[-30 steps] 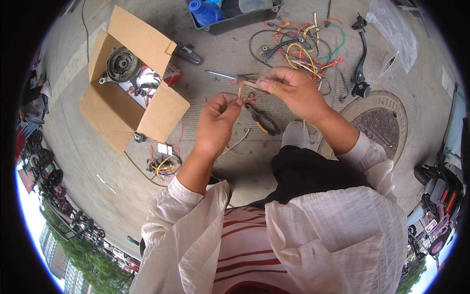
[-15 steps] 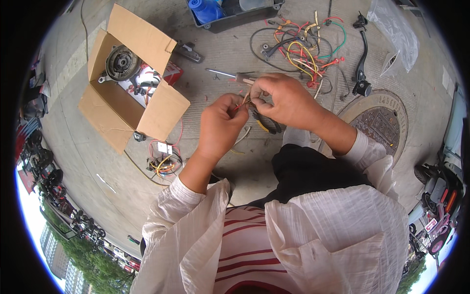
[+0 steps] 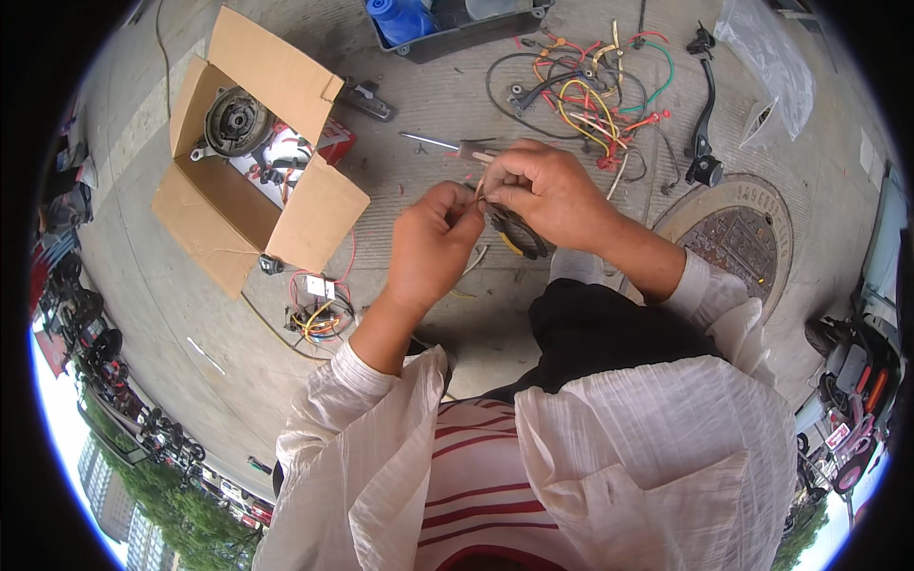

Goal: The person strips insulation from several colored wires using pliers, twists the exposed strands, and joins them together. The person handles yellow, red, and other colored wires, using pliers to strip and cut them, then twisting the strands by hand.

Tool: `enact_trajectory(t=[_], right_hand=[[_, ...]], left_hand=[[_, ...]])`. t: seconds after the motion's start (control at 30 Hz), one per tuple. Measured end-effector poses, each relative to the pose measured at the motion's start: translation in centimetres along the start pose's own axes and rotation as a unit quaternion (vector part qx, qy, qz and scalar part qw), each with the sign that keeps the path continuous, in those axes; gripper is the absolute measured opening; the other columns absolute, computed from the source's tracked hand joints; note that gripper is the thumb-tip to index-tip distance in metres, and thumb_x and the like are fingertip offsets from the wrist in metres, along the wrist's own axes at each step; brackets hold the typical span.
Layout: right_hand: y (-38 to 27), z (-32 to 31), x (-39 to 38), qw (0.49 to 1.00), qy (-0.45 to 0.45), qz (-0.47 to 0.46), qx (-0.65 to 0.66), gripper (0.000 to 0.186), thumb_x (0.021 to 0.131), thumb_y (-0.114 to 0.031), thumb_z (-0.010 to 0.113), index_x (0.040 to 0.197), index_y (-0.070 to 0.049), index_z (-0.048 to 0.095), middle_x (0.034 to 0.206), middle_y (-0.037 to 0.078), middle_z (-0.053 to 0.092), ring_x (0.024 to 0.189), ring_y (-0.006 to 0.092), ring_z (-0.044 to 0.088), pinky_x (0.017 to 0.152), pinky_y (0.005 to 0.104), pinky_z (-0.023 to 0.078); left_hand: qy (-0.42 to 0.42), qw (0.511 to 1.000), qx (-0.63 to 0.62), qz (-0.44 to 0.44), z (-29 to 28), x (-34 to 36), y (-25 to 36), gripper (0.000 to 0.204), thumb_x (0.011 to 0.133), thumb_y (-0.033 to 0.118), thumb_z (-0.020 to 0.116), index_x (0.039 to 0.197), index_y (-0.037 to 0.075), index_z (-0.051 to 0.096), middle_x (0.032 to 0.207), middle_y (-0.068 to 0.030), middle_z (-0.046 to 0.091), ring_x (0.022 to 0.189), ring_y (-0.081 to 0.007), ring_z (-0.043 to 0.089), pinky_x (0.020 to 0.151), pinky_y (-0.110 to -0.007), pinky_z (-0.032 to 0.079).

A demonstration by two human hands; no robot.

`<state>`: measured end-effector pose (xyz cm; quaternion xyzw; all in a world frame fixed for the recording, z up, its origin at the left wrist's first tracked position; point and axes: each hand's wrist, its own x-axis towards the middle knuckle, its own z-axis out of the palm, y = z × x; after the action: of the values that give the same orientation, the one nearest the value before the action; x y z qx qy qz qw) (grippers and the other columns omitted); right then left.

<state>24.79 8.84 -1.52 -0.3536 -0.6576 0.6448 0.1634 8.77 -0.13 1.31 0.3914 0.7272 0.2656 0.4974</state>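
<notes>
My left hand (image 3: 428, 246) and my right hand (image 3: 552, 198) meet fingertip to fingertip above the concrete ground. Both are closed in a pinch on a thin wire (image 3: 481, 198), mostly hidden by the fingers. Beneath my right hand lie pliers (image 3: 520, 242) with black and yellow handles, partly covered by it. Just beyond the hands a screwdriver (image 3: 433, 142) rests on the ground, its shaft pointing left. A tangle of red, yellow, green and black wires (image 3: 595, 100) spreads out past my right hand.
An open cardboard box (image 3: 224, 214) with a round metal part (image 3: 236, 122) stands left. A dark bin (image 3: 457, 43) is at the far side. A black lever (image 3: 703, 114), plastic bag (image 3: 766, 67) and manhole cover (image 3: 733, 249) lie right. A small wire bundle (image 3: 319, 319) sits near left.
My right fingertips have shifted slightly and closed in on the wire beside my left fingertips. The red bit at the left fingertips no longer shows. The surrounding things have not moved.
</notes>
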Motion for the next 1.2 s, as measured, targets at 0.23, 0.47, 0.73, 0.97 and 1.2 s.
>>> enact_trajectory(t=[0.23, 0.47, 0.73, 0.97, 1.2], right_hand=[[0.6, 1.0, -0.4, 0.987, 0.072, -0.082, -0.119, 0.006, 0.080, -0.003, 0.063, 0.085, -0.003, 0.059, 0.082, 0.014, 0.056, 0.079, 0.0342, 0.056, 0.070, 0.0422, 0.046], [0.3, 1.0, -0.3, 0.983, 0.114, -0.069, -0.124, 0.010, 0.079, -0.005, 0.065, 0.087, -0.004, 0.059, 0.083, 0.014, 0.055, 0.079, 0.0351, 0.056, 0.070, 0.0437, 0.045], [-0.8, -0.2, -0.2, 0.962, 0.127, -0.135, -0.203, 0.010, 0.081, -0.005, 0.063, 0.090, -0.004, 0.058, 0.089, 0.012, 0.056, 0.085, 0.0330, 0.056, 0.077, 0.0417, 0.046], [-0.9, 0.4, 0.9, 0.975, 0.060, -0.188, -0.107, 0.012, 0.085, -0.004, 0.058, 0.095, -0.003, 0.052, 0.088, 0.012, 0.060, 0.083, 0.0331, 0.059, 0.075, 0.0412, 0.048], [0.1, 0.1, 1.0, 0.964, -0.072, 0.032, 0.253, 0.002, 0.095, -0.004, 0.047, 0.094, -0.003, 0.048, 0.081, 0.006, 0.062, 0.071, 0.0118, 0.056, 0.063, 0.0269, 0.046]], left_hand=[[0.014, 1.000, -0.002, -0.024, 0.9, -0.1, 0.0, 0.014, 0.091, 0.013, 0.064, 0.083, 0.002, 0.062, 0.063, 0.0049, 0.048, 0.058, -0.0037, 0.039, 0.051, -0.024, 0.033], [0.055, 0.949, -0.288, -0.115, 2.3, 0.6, -0.4, 0.012, 0.093, 0.017, 0.061, 0.084, 0.009, 0.063, 0.062, 0.0078, 0.045, 0.050, -0.0016, 0.030, 0.043, -0.022, 0.022], [0.042, 0.894, -0.400, -0.198, 1.0, 1.2, 0.8, 0.008, 0.095, 0.019, 0.056, 0.095, 0.011, 0.060, 0.064, 0.0085, 0.041, 0.050, -0.0014, 0.029, 0.043, -0.019, 0.021], [-0.093, 0.846, -0.476, -0.219, -0.1, 2.0, -0.8, 0.007, 0.097, 0.017, 0.053, 0.092, 0.012, 0.055, 0.067, 0.0079, 0.037, 0.054, -0.0023, 0.029, 0.044, -0.018, 0.021], [-0.168, 0.891, -0.351, -0.234, -0.7, 1.1, 0.7, 0.009, 0.097, 0.015, 0.053, 0.099, 0.009, 0.059, 0.069, 0.0080, 0.040, 0.056, -0.0025, 0.028, 0.048, -0.018, 0.021]])
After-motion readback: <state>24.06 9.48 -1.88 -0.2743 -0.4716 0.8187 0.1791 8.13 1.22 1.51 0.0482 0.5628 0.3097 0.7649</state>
